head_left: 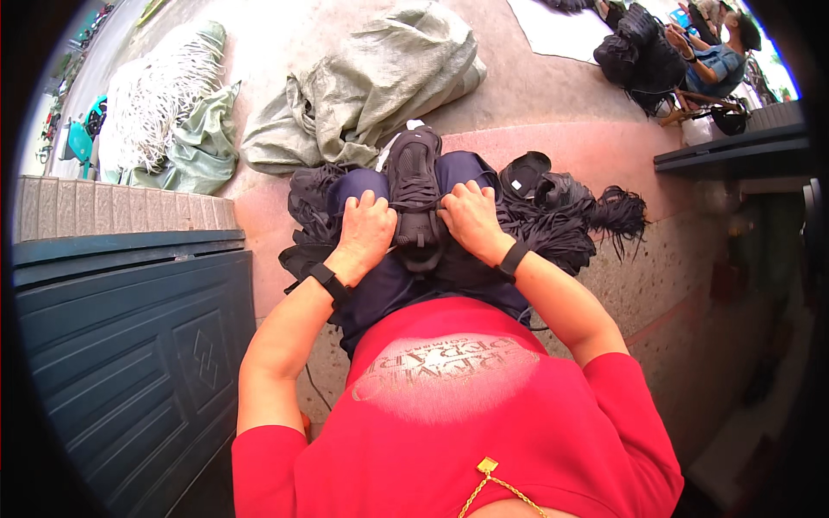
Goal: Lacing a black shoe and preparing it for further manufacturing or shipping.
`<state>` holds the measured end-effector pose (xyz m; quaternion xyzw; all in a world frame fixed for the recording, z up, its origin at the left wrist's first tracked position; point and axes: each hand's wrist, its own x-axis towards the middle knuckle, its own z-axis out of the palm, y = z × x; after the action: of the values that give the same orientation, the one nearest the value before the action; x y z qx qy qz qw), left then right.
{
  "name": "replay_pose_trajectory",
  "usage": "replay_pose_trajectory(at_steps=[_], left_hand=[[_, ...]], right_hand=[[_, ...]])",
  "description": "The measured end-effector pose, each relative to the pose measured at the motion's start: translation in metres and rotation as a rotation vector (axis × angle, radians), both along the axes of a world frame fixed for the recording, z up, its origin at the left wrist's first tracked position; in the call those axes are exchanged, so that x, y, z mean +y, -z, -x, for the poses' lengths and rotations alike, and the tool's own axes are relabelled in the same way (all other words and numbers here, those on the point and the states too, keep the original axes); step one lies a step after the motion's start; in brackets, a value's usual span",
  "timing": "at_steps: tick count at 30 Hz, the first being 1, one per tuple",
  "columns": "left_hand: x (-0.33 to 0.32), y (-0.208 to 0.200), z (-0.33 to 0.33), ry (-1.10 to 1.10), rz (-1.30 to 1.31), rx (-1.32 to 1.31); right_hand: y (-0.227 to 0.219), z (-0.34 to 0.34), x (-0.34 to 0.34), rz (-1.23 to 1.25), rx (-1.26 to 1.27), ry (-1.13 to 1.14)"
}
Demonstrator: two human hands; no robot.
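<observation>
A black sneaker (416, 177) lies across my thighs, its heel toward me and its pale-edged toe pointing away. Black laces cross its upper. My left hand (366, 231) is closed at the sneaker's left side, fingers curled on a shoelace by the eyelets. On the opposite side my right hand (472, 221) is likewise closed on a shoelace, close against the lacing. My fingers hide most of both lace ends. Bundles of black shoelaces (561, 233) and dark shoe parts (527, 173) lie beyond my right hand; more dark pieces (313, 203) lie beside my left knee.
A large grey-green woven sack (371, 82) slumps on the floor ahead. Farther left, a heap of white laces (164, 95) rests on another sack. Blue metal door panels (142, 363) stand at my left. A seated person (724, 65) is at far right, beside black bundles (639, 56).
</observation>
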<state>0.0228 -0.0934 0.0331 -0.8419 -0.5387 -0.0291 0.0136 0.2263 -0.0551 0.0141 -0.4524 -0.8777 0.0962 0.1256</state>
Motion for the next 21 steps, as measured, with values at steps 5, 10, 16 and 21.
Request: replay_pose_trajectory(at_steps=[5, 10, 16, 21], left_hand=[[0.001, 0.004, 0.003, -0.035, 0.060, -0.038], [0.008, 0.006, -0.005, 0.016, 0.040, 0.016], [0.010, 0.010, 0.004, -0.200, 0.108, -0.122], [-0.012, 0.006, -0.013, -0.286, -0.001, -0.177]], right_hand=[[-0.003, 0.005, -0.003, -0.052, -0.119, -0.030], [-0.001, 0.006, -0.002, -0.044, -0.103, -0.038], [-0.010, 0.005, -0.008, -0.057, -0.087, -0.027], [-0.010, 0.007, -0.019, -0.016, -0.139, -0.020]])
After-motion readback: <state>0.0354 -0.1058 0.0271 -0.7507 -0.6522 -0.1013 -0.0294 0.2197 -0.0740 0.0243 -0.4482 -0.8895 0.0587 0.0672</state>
